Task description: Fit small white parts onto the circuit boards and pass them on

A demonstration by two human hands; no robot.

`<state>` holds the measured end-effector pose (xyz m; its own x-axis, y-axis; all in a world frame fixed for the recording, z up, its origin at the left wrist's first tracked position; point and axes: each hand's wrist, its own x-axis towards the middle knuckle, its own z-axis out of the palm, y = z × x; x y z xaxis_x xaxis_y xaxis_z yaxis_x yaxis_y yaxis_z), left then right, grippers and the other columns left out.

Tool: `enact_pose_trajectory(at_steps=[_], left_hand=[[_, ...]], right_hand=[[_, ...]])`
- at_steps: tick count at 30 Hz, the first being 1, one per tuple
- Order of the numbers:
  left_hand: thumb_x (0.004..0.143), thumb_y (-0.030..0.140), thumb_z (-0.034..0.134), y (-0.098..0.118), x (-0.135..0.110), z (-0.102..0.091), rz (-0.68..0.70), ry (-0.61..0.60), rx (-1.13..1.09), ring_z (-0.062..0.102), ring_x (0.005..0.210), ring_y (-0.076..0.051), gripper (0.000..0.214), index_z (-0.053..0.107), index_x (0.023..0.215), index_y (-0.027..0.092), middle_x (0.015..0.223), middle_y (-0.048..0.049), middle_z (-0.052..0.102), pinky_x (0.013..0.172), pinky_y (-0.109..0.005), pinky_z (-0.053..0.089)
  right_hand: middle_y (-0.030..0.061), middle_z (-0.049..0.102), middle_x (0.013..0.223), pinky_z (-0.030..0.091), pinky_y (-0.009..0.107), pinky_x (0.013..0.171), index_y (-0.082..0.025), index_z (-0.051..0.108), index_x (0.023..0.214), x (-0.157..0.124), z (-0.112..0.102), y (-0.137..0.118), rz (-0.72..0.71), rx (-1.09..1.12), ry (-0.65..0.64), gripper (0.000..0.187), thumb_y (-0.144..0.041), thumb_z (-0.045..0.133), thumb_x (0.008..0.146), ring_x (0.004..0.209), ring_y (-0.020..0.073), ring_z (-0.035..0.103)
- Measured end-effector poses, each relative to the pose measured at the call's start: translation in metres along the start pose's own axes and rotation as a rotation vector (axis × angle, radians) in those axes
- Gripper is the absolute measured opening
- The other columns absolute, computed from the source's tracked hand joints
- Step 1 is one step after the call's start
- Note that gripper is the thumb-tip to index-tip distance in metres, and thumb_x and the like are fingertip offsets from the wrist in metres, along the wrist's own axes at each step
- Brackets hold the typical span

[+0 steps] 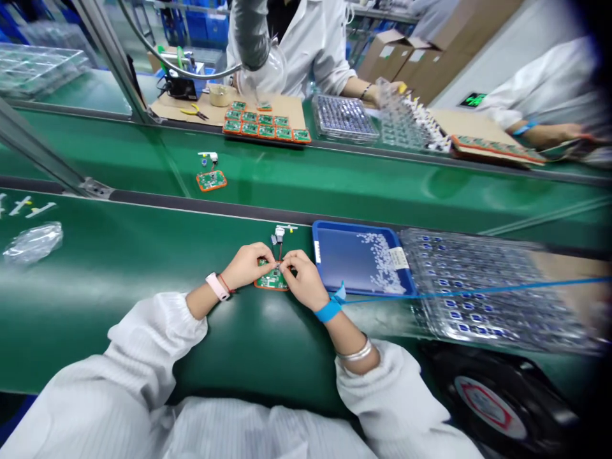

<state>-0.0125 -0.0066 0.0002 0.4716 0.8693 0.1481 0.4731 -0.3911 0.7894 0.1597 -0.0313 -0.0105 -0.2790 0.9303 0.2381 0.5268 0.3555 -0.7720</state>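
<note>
A green circuit board (271, 280) with an orange edge lies flat on the green bench in front of me. My left hand (249, 263) reaches over its upper left part, thumb and forefinger pinched together. From the other side my right hand (302, 275) pinches at the board's top edge, its fingertips almost meeting the left ones. Whatever the fingertips grip is too small and covered to make out. Dark thin wires run up from there to a white connector piece (280, 233) with a small white strip beside it.
Right of the board is a blue tray (335, 280) with small white parts, then clear plastic trays (478, 299). A blue wrist-strap cord (459, 290) crosses them. A black fan (497, 398) stands lower right. Another board (211, 181) lies beyond the rail; co-workers sit opposite.
</note>
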Motion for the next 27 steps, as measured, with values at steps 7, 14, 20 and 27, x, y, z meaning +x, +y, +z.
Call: enact_pose_trajectory(at_steps=[7,14,20,27], left_hand=[[0.079,0.025,0.059,-0.005,-0.007,0.001,0.049,0.030,0.071,0.058,0.083,-0.017,0.014,0.058,0.091,0.017,0.090,-0.0047,0.062,0.074,-0.029,0.045],[0.083,0.028,0.054,-0.005,-0.007,0.002,0.068,-0.010,0.135,0.057,0.085,-0.018,0.015,0.058,0.094,0.018,0.092,-0.0051,0.062,0.077,-0.032,0.044],[0.082,0.025,0.054,-0.007,-0.008,0.003,0.079,-0.005,0.139,0.057,0.089,-0.020,0.019,0.056,0.099,0.018,0.095,-0.0057,0.062,0.080,-0.033,0.045],[0.080,0.024,0.056,-0.006,-0.006,0.003,0.019,0.035,0.017,0.059,0.088,-0.018,0.024,0.058,0.102,0.015,0.095,-0.0064,0.064,0.079,-0.031,0.047]], right_hand=[[0.0078,0.058,0.079,0.044,0.036,0.077,-0.019,0.056,0.063,0.000,-0.106,0.071,0.143,-0.342,0.446,0.015,-0.025,0.051,0.076,0.083,0.0204,0.053],[0.0099,0.056,0.071,0.043,0.040,0.077,-0.019,0.052,0.056,-0.012,-0.148,0.142,0.400,-0.554,0.468,0.014,-0.023,0.050,0.069,0.077,0.0224,0.050],[0.0100,0.055,0.068,0.043,0.040,0.077,-0.020,0.051,0.053,-0.012,-0.142,0.149,0.408,-0.579,0.423,0.014,-0.024,0.050,0.067,0.075,0.0225,0.050],[0.0094,0.055,0.072,0.042,0.043,0.082,-0.020,0.049,0.054,-0.006,-0.139,0.122,0.328,-0.492,0.385,0.015,-0.021,0.051,0.069,0.082,0.0234,0.051]])
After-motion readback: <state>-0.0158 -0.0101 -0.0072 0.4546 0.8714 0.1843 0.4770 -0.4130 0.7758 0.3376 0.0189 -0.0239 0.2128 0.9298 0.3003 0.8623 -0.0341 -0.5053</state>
